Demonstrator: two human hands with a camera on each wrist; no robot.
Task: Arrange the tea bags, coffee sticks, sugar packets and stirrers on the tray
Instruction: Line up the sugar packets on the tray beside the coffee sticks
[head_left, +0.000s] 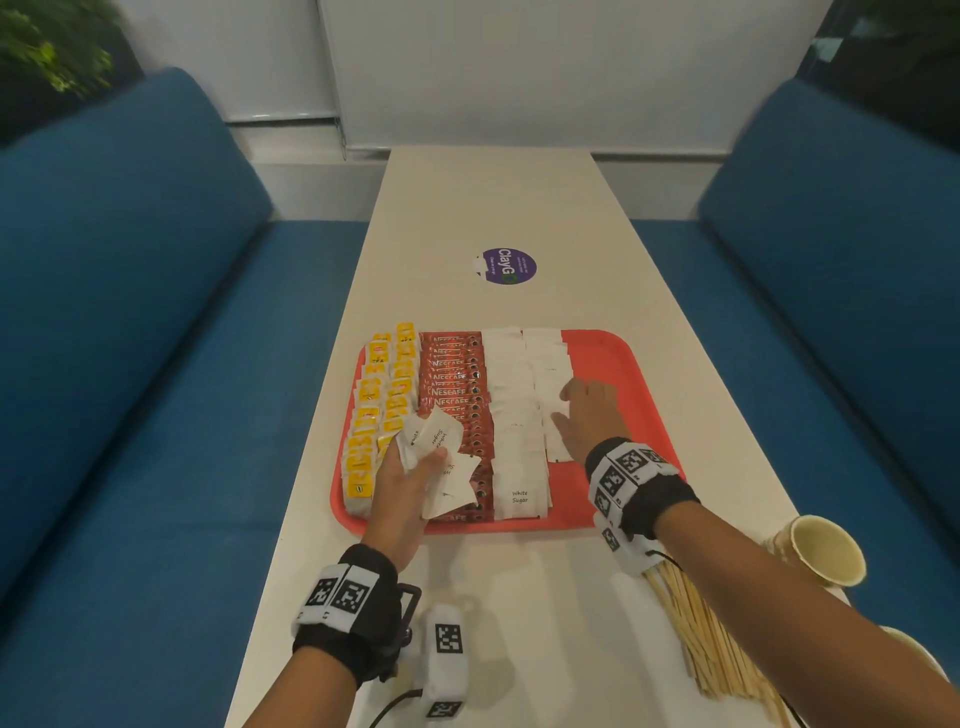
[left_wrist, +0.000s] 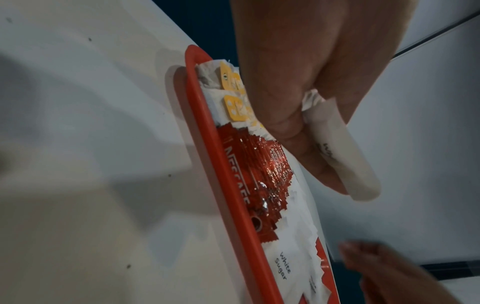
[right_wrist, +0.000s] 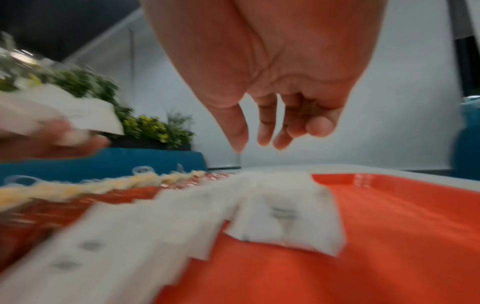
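A red tray (head_left: 618, 358) lies on a long white table (head_left: 498, 208), its long side across the person's view. On it, from left to right, run two columns of yellow tea bags (head_left: 382, 410), a column of red coffee sticks (head_left: 457, 374) lying crosswise and overlapping one another, and two columns of white sugar packets (head_left: 514, 395) running from the near rim toward the far one. The right part of the tray floor is bare.

The left hand (head_left: 402, 480) reaches in over the near left part of the tray, palm turned up, and grips a loose bunch of sugar packets (head_left: 431, 439) fanned upward above the coffee sticks; in the left wrist view the fingers (left_wrist: 311, 102) curl round one packet's folded edge. The right hand (head_left: 584, 415) stretches forward, palm down, above the right-hand sugar column. In the right wrist view its fingers (right_wrist: 265, 127) point down, slightly spread and loosely bent, holding nothing; whether the tips touch the packets cannot be told.

Off the tray, at the table's near right corner, a bundle of wooden stirrers (head_left: 706, 639) lies with its long axis running away from the person, beside a paper cup (head_left: 823, 551) tipped on its side. Blue sofas (head_left: 130, 312) flank the table.
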